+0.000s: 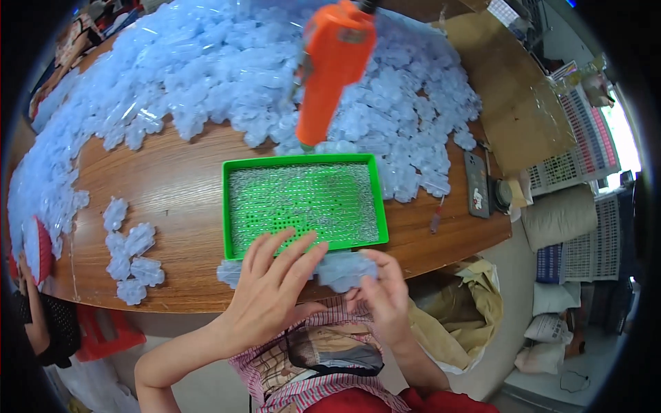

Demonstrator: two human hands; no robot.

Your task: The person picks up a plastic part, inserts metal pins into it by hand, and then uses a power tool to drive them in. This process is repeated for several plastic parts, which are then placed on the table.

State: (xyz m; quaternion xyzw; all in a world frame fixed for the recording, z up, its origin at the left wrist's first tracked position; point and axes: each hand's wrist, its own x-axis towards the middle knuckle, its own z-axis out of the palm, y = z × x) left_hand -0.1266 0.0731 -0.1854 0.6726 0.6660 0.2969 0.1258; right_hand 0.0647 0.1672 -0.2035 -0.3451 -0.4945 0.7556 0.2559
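A green tray (380,206) lies on the table, its perforated bottom covered with many small silvery metal pieces that look like screws. My left hand (272,286) reaches over its near rim with fingers spread, the fingertips at the metal pieces. Against the tray's near side, my right hand (387,292) is closed on a translucent bluish plastic part (344,270). Another pale plastic part (228,273) shows partly, left of my left hand. Above the tray hangs an orange electric screwdriver (334,65), tip down near the far rim.
A large heap of translucent plastic parts (206,69) covers the table's far side. Several loose ones (131,251) lie at left. A phone (476,186) and a small screwdriver (436,217) lie at right, near cardboard (516,103). An open sack (454,316) stands below. Another person's arm (33,303) shows at left.
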